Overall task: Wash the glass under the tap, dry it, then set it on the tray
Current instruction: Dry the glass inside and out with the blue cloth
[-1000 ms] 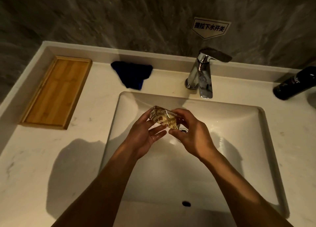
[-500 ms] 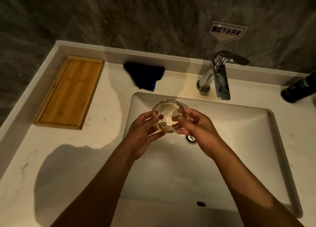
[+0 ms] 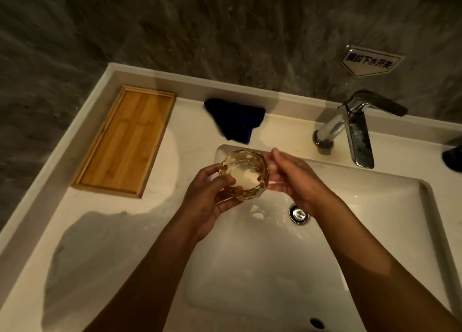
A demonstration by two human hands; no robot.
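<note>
Above the sink, left hand grips the glass; right hand, at 3 o'clock, touches it, fingers loosely spread.

Dim, warm yellow lighting is seen throughout. A large soft shadow is cast on the countertop toward 7 o'clock, so the light is placed above and behind the viewer. Specular glare is shown on the tap and the wet sink. Straight edges are bowed by wide-angle distortion; the wall sign is slightly blurred.
</note>
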